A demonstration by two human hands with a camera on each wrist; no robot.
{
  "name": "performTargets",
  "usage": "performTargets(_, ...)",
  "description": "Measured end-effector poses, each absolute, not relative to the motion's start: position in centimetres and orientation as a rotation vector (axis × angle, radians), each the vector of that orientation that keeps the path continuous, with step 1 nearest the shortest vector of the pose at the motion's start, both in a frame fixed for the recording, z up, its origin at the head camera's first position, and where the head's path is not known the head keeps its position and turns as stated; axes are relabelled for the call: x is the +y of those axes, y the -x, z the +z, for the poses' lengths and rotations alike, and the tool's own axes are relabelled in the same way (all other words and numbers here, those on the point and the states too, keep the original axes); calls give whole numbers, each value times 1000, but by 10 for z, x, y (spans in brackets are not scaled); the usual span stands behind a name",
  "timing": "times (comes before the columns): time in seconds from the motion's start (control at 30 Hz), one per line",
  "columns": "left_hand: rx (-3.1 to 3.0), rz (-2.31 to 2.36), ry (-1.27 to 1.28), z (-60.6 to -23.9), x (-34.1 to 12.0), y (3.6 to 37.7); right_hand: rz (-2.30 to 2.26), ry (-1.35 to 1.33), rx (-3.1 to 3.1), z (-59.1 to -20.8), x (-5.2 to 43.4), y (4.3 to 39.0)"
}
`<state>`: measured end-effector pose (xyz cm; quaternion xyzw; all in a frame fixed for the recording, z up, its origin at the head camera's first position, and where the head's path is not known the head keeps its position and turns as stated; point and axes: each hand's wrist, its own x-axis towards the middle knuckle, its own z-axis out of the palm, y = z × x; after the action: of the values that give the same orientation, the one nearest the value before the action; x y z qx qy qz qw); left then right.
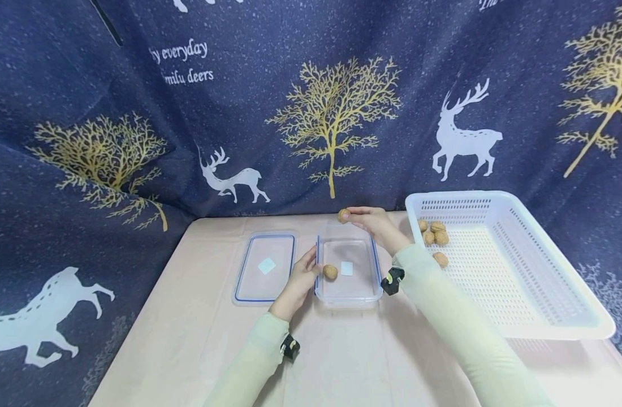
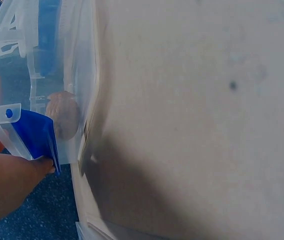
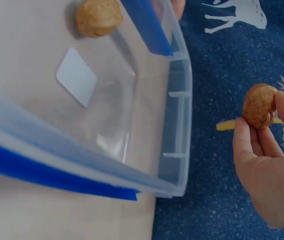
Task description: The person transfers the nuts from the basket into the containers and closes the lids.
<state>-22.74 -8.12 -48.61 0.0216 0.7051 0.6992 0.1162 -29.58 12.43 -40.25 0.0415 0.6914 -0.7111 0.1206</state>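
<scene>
My right hand point(image 1: 376, 225) pinches a walnut point(image 3: 259, 106) between thumb and fingertips, held above the far edge of a clear plastic food box point(image 1: 349, 299) with blue side clips. Inside the box, a second walnut point(image 1: 330, 272) lies on the bottom near the left wall, beside a pale square label point(image 1: 346, 268). My left hand point(image 1: 302, 276) grips the box's left side. In the left wrist view its thumb presses on a blue clip point(image 2: 37, 134), and the other fingers are mostly hidden behind the wall.
A white perforated basket point(image 1: 560, 333) stands to the right with several walnuts point(image 1: 440, 237) along its left side. Left of the box lies a clear lid point(image 1: 265, 294) with a blue seal. A dark blue printed cloth point(image 1: 311, 169) hangs behind the table point(image 1: 178, 339).
</scene>
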Motion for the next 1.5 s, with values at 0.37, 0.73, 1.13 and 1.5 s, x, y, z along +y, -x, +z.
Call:
performTargets(0.37, 2061, 2054, -90, -481, -82, 228, -2086, -75, 2010, -423, 107, 293)
performTargets(0.73, 2072, 2065, -119, -487, -81, 229, -2056, -164, 1981, -443, 93, 292)
performTargets(1.13, 2050, 2031, -112, -471, -84, 222, -1897, -178, 2050, -454, 88, 282)
performTargets(1.5, 2050, 2034, -93, -479, -85, 224, -1839, -188, 2101, -471, 85, 274)
